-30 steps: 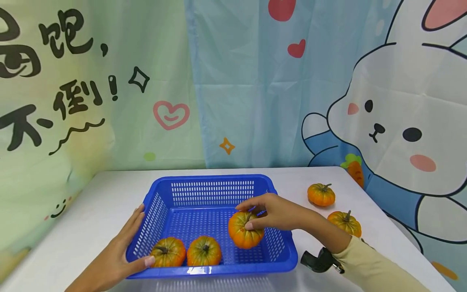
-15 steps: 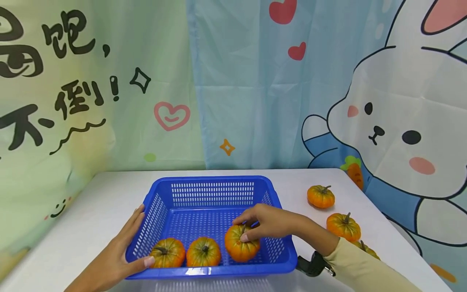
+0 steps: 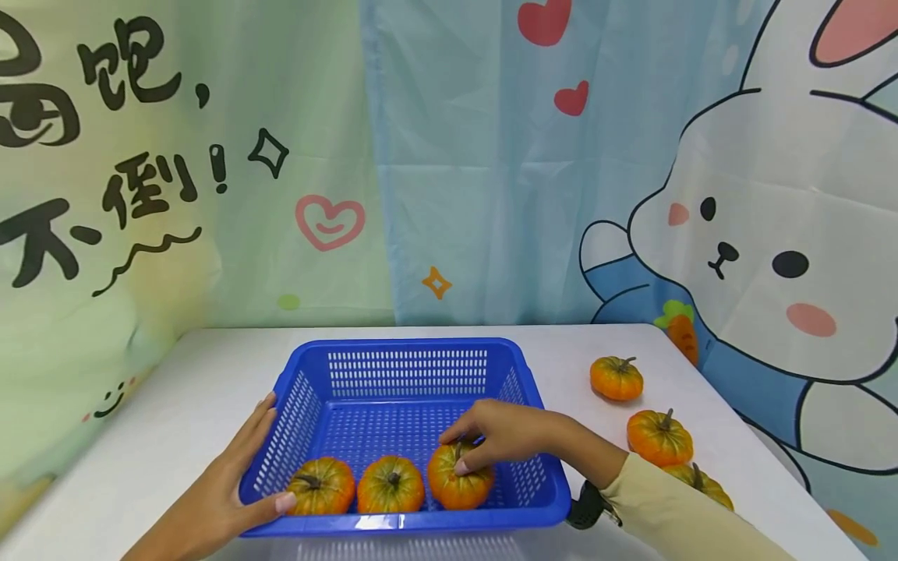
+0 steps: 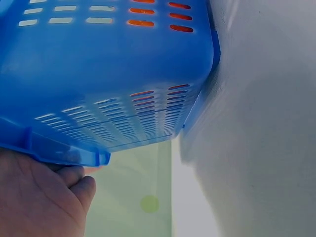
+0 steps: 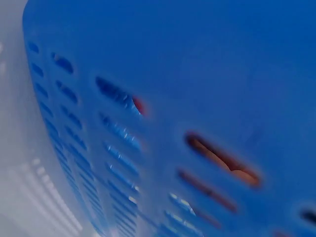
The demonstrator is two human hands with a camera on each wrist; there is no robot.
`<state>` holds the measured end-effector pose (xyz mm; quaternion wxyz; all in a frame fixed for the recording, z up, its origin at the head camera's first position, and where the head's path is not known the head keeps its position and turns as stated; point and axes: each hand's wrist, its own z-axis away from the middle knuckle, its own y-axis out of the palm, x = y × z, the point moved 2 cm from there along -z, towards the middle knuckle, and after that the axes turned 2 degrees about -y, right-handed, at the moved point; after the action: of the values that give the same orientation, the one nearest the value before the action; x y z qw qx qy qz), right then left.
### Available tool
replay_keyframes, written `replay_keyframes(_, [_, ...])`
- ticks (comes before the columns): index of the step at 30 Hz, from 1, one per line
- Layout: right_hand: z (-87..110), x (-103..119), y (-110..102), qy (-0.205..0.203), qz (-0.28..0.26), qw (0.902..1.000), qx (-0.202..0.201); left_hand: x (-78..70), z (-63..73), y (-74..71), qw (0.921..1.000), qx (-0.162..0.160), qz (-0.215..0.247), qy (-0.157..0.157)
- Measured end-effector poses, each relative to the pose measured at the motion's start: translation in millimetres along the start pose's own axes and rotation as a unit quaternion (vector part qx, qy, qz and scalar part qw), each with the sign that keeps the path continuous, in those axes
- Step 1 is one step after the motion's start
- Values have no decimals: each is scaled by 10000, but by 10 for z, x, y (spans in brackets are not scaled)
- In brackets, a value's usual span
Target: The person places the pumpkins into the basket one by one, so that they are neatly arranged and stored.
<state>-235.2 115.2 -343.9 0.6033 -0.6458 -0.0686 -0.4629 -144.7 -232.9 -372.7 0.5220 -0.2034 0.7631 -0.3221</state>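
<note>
1. The right hand [image 3: 501,435] pinches the right pumpkin [image 3: 457,487] near its stem, thumb on the near side, fingers on the far side; this grip from above seems chosen because the walls crowd the sides. The left hand [image 3: 228,483] holds the left edge of the blue basket [image 3: 449,520], thumb over the near-left corner, probably to steady it.
2. The right pumpkin is inside the basket, by the near wall; whether it bears fully on the floor cannot be told. The middle pumpkin [image 3: 390,485] and the left pumpkin [image 3: 326,487] complete a row of 3, apparently using that wall as a guide.
3. On the counter [image 3: 231,374], to the right, sit 3 more: a far pumpkin [image 3: 616,379], a plump pumpkin [image 3: 659,438] and a partly hidden pumpkin [image 3: 708,485], seemingly within the right arm's reach.
4. The left wrist view shows fingers curled beneath the rim, which the head view hides, and orange through the slots. The right wrist view gives mostly blurred outer wall, with skin glimpsed through 1 slot.
</note>
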Motion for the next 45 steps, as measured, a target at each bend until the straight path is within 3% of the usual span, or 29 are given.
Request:
replay_keyframes(4, [-45,-10,37,-102,146,9994,283,6,5,12,9999,-48,64,77])
replay_keyframes(8, [-50,-14,59,50,150,9984,535,10,10,20,10000,-19,29,5])
replay_keyframes(16, [-34,-2,61,337,95,9979,547,7,13,22,10000,-6,1,-59])
replay_keyframes(19, [-10,-4,54,338,-121,9986,379,3,12,32,10000,-12,33,-10])
replay_keyframes(28, [116,0,3,-32,-890,9929,-790,-28,-4,13,9998,114,-99,-136])
replay_keyframes(45, [583,-13,-130,-152,-1031,9796,-1719,-11,-1,-2,10000,15,-6,-64])
